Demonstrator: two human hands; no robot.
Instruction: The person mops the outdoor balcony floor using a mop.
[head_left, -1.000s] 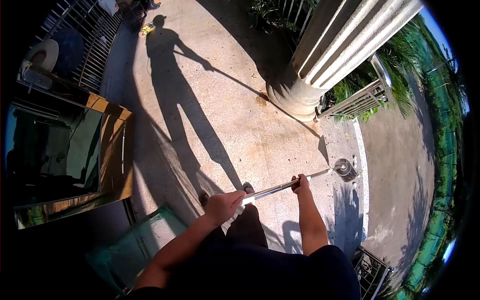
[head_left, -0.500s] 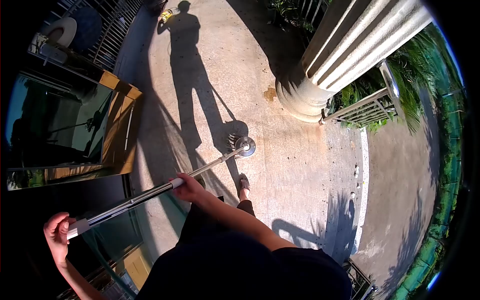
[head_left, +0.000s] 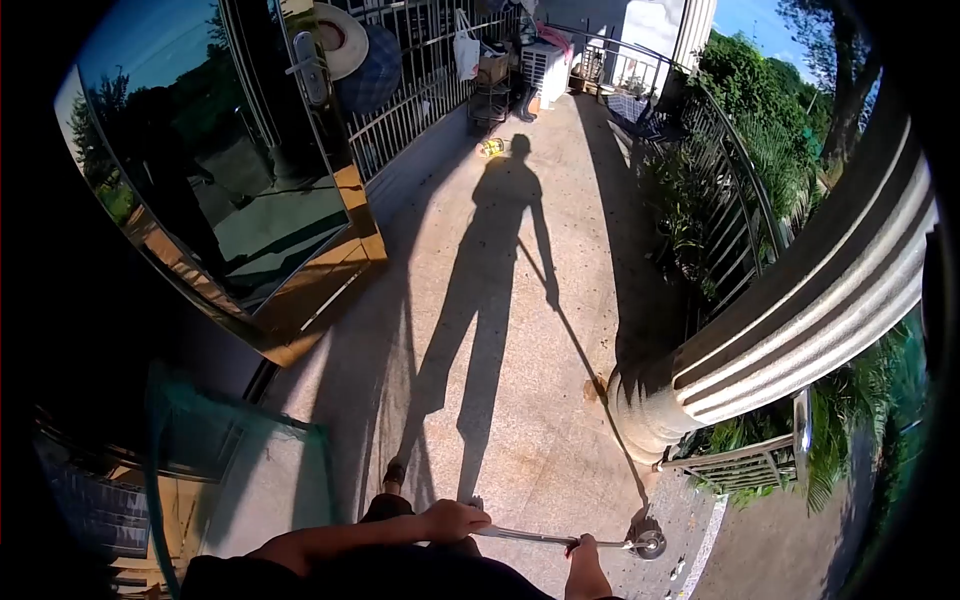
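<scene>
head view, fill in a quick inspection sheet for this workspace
Surface: pale floor, part sunlit, part shadowed; brown stain beside the fluted column.
Job's things: pole with a round head.
Clutter: pale hat and white bag along the barred railing; yellow item on the floor, too small to identify.
Hands: left hand and right hand both grip the pole, right nearer the head.
Cables: nothing seen.
Surroundings: reflective glass panel, greenery.

No text, label, brand, number or sign can be read. At twelve o'clock, any print that may be borne by the small yellow object (head_left: 491, 148) is too small to be made out. Farther out at twelve o'clock, any marking on the white bag (head_left: 466, 52) is likewise too small to be deciphered.
</scene>
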